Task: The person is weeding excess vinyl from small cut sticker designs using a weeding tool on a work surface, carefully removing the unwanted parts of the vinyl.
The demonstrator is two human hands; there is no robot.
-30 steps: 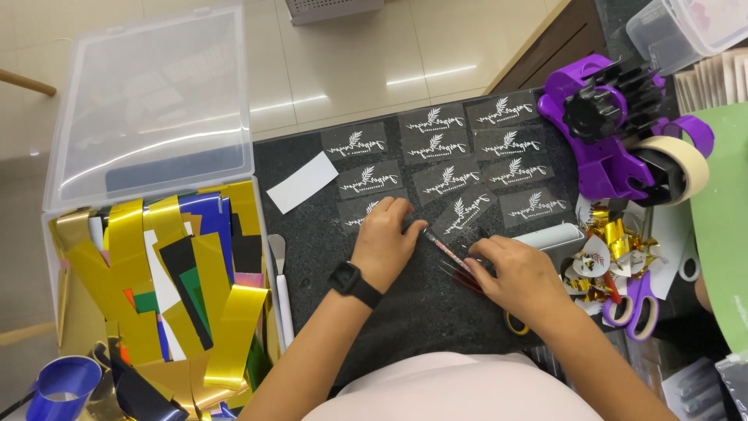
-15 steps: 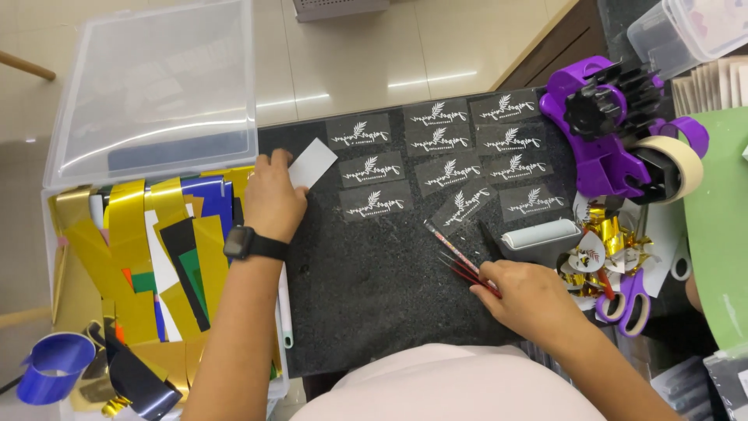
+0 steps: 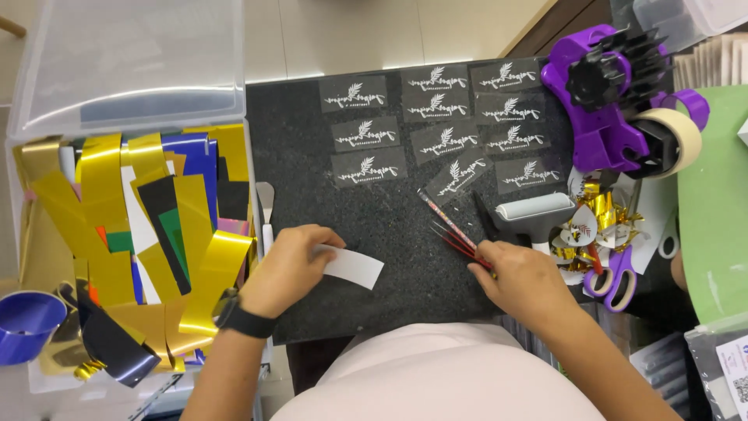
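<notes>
- The person's left hand (image 3: 290, 269) is curling around the near end of a white paper strip (image 3: 351, 267), fingers closed on it, pinning it flat on the black granite slab (image 3: 389, 234) near the slab's front-left part.
- The right hand (image 3: 520, 279) is gripping a bundle of thin red-handled brushes (image 3: 456, 234), fingers wrapped tightly round their lower ends; the tips are fanning up and to the left across the slab.
- Nine dark rectangular labels (image 3: 366, 134) with white leaf-and-script printing are lying in rows on the far part of the slab, well apart from both hands; one is sitting tilted just above the brush tips.
- A small roller (image 3: 534, 210) with a pale barrel is resting at the slab's right edge, just beyond the right hand.
- A purple tape dispenser (image 3: 604, 101) holding a roll of masking tape (image 3: 676, 140) is standing at the far right; purple-handled scissors (image 3: 615, 277) are lying beside scraps of gold foil.
- To the left, a clear plastic bin (image 3: 125, 62) is overflowing with gold, blue and black foil sheets (image 3: 156, 203); a black wristwatch (image 3: 234, 312) is showing on the left wrist.
</notes>
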